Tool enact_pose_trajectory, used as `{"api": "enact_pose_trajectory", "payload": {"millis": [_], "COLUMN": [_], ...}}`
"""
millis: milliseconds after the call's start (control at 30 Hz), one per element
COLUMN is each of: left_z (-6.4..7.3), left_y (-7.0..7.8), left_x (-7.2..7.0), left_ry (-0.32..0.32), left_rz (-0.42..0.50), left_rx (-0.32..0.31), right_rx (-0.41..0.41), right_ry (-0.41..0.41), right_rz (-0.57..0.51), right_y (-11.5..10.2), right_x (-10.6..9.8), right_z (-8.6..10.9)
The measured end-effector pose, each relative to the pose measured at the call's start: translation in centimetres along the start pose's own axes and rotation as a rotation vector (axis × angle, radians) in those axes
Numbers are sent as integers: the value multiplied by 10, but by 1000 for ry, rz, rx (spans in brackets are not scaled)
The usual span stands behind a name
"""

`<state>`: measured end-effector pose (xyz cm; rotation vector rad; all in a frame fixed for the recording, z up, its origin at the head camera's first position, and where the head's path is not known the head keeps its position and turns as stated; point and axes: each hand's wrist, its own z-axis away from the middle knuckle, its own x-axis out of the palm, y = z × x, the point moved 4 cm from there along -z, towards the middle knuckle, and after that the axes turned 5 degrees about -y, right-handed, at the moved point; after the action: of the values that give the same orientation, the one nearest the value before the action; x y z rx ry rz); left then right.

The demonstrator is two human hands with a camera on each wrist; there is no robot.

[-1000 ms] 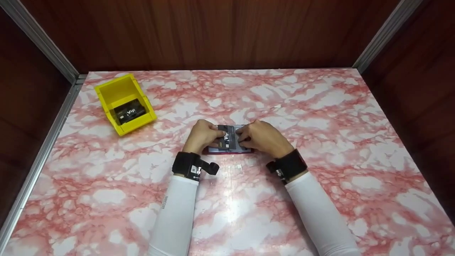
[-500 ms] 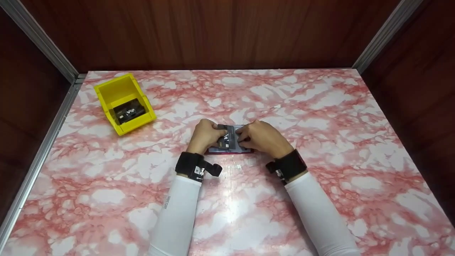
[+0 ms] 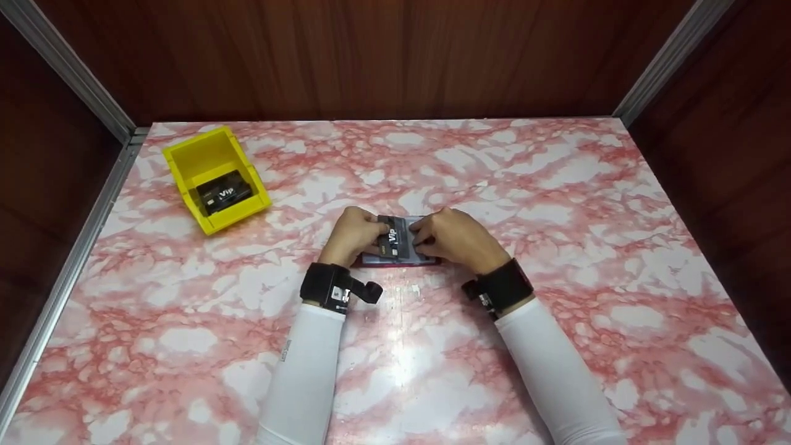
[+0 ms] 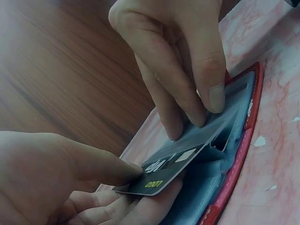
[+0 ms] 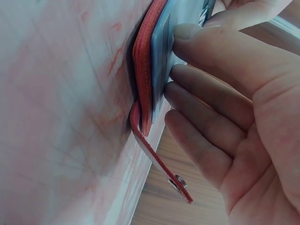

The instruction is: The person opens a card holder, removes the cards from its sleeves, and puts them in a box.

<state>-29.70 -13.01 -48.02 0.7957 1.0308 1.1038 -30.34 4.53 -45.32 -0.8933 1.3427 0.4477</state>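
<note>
My left hand (image 3: 356,233) pinches a black card (image 3: 392,238) marked "Vip" between thumb and fingers. In the left wrist view the card (image 4: 161,171) slants over a clear plastic sleeve of a red-edged card holder (image 4: 255,101), partly overlapping it. The holder (image 3: 401,265) lies unfolded on the table. With thumb and fingertips apart, my right hand (image 3: 460,240) presses on the clear sleeve right of the card. In the right wrist view, a red strap (image 5: 157,157) with a metal snap sticks out from the holder (image 5: 145,70).
A yellow bin (image 3: 216,182) at the back left holds black cards (image 3: 225,193), the top one marked "Vip". The table (image 3: 556,204) has a red and white marbled top. Dark wood panels (image 3: 383,62) stand behind it and at both sides.
My left hand shifts slightly right, then back left, still pinching the card. The right hand stays in nearly the same place on the sleeve.
</note>
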Motion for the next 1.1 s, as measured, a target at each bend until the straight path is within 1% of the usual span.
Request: {"api": "enact_pose_trajectory", "payload": {"millis": [100, 333, 500, 633, 867, 1100], "left_z": [-1, -2, -2, -1, 0, 0], "left_y": [-1, -1, -2, -2, -2, -4], "left_x": [0, -3, -5, -5, -8, -13], "left_ry": [-26, -35, -36, -35, -37, -52], "left_rz": [47, 37, 60, 65, 32, 66], "left_rx": [-14, -41, -60, -55, -38, -30], "right_rx": [-5, -13, -9, 7, 24, 38], "right_ry": [-5, -6, -3, -2, -33, -36], "right_rz": [-1, -1, -5, -8, -28, -27], "right_y": [0, 0, -2, -1, 0, 1], "right_x": [0, -1, -2, -2, -2, -1], "right_z": [0, 0, 0, 0, 0, 0]}}
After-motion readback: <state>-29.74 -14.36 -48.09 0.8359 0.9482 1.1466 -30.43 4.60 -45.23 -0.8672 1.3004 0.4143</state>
